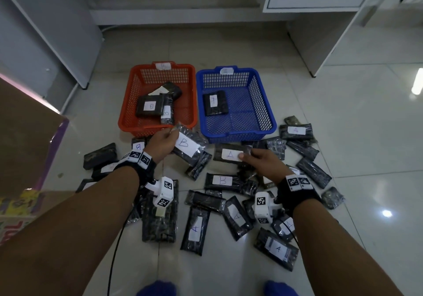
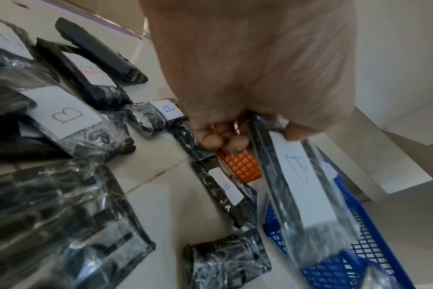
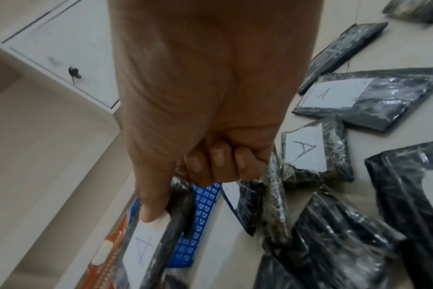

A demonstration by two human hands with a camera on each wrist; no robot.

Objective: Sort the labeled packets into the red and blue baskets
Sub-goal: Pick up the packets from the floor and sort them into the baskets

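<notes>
1. left hand [image 1: 163, 144] pinches the b packet [image 1: 188, 146] by its near-left end, just before the red basket [image 1: 128, 103]; its long axis runs away toward the right.
2. right hand [image 1: 263, 161] grips the a packet [image 1: 230, 154] crosswise, before the blue basket [image 1: 263, 103].
3. only the head view shows packets inside both baskets.
4. the right wrist view shows the thumb [image 3: 152, 207] on the a label.

The white tags on the far rims of the red basket [image 1: 158, 75] and the blue basket [image 1: 229, 78] are too small and blurred to read. In the left wrist view the held packet [image 2: 299, 187] is smeared, its letter unclear. The left hand [image 1: 162, 143] covers that packet's upper corner. Several floor packets lie face down or buried, their labels hidden. The cardboard box [image 1: 23, 135] is cut off at the left edge.
</notes>
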